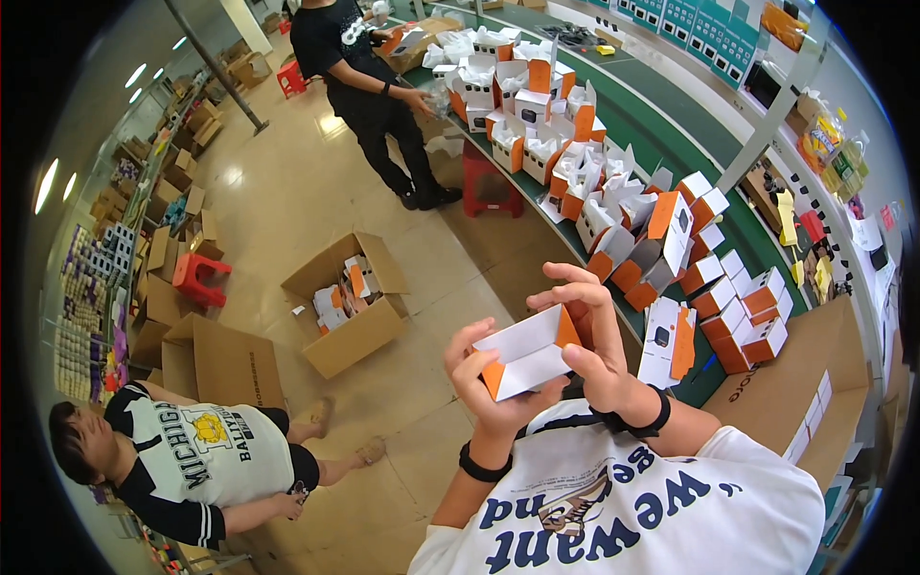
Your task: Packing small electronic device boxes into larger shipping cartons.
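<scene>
Behind you a long green table point(671, 144) carries dozens of white-and-orange cartons. You hold one small white-and-orange carton point(527, 353) at chest height, its long axis running lower left to upper right; your left hand point(484, 383) cups beneath, your right hand point(594, 345) pinches its upper right end.

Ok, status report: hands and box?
Left hand and right hand both gripping small white-and-orange box. Held in the air beside the green table. Nothing blocking.
</scene>
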{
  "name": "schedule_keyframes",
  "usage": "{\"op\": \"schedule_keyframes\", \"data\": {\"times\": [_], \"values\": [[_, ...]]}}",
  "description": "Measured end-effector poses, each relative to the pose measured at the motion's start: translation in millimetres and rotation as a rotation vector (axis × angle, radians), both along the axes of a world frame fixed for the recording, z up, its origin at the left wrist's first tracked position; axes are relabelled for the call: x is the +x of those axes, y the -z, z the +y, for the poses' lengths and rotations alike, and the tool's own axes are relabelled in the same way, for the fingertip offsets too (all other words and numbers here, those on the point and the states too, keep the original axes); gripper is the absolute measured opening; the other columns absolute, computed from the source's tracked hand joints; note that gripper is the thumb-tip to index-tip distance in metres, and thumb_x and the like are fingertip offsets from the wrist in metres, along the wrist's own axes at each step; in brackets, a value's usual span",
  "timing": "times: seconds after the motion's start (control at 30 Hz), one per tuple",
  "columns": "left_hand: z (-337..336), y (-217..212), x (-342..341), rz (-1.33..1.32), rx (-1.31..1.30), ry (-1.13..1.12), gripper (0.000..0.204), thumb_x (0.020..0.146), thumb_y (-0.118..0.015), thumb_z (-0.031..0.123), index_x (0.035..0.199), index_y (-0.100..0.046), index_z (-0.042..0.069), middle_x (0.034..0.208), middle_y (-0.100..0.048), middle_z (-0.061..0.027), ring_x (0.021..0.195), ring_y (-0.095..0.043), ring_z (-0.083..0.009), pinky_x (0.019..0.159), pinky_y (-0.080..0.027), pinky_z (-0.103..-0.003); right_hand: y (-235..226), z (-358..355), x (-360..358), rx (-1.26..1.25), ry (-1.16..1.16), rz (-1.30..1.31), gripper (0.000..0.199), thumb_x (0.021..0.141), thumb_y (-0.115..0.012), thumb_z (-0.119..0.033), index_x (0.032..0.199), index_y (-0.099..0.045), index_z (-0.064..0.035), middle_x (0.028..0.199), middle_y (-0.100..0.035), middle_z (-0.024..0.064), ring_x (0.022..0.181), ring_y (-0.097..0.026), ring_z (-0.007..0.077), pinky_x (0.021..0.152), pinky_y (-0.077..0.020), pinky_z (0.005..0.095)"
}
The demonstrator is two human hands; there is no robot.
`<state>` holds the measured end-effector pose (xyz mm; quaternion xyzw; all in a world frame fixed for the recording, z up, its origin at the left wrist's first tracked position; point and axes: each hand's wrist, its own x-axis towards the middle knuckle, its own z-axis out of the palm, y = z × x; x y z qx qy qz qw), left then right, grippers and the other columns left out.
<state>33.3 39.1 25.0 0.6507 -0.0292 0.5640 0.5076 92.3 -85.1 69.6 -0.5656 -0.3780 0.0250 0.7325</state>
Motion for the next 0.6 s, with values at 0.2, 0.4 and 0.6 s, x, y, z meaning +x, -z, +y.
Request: {"op": "schedule_keyframes", "data": {"times": [0.2, 0.4, 0.6], "values": [[11, 47, 17, 0.278, -0.506, 0.172, 0.044, 0.085, -0.078, 0.032, 0.109, -0.051, 0.007, 0.129, -0.052, -0.0174, 0.118, -0.053, -0.0267, 0.100, -0.044, -0.042, 17, -24, 29, -0.536, -0.018, -0.080, 0.076, 0.086, -0.073, -0.030, 0.145, -0.034, -0.0002, 0.141, -0.044, 0.0241, 0.132, -0.047, 0.0356, 0.110, -0.0374, 0.0410], [5, 102, 46, 0.821, -0.310, 0.402, 0.038, 0.095, -0.067, 0.018, 0.127, -0.055, 0.003, 0.125, -0.059, -0.0110, 0.117, -0.056, -0.0217, 0.100, -0.045, -0.036, 64, -85, 54, -0.708, 0.254, 0.262, 0.077, 0.081, -0.080, -0.028, 0.143, -0.038, -0.0077, 0.107, -0.069, 0.0205, 0.103, -0.068, 0.0343, 0.092, -0.0509, 0.0407], [10, 183, 54, 1.226, 0.025, 0.590, 0.042, 0.087, -0.076, 0.033, 0.114, -0.067, 0.002, 0.111, -0.072, -0.0142, 0.101, -0.069, -0.0261, 0.087, -0.054, -0.039, 86, -196, 174, -0.446, 1.010, 0.289, 0.065, 0.088, -0.074, -0.034, 0.137, -0.037, -0.0132, 0.109, -0.056, 0.0152, 0.087, -0.064, 0.0230, 0.072, -0.0566, 0.0350]]}}
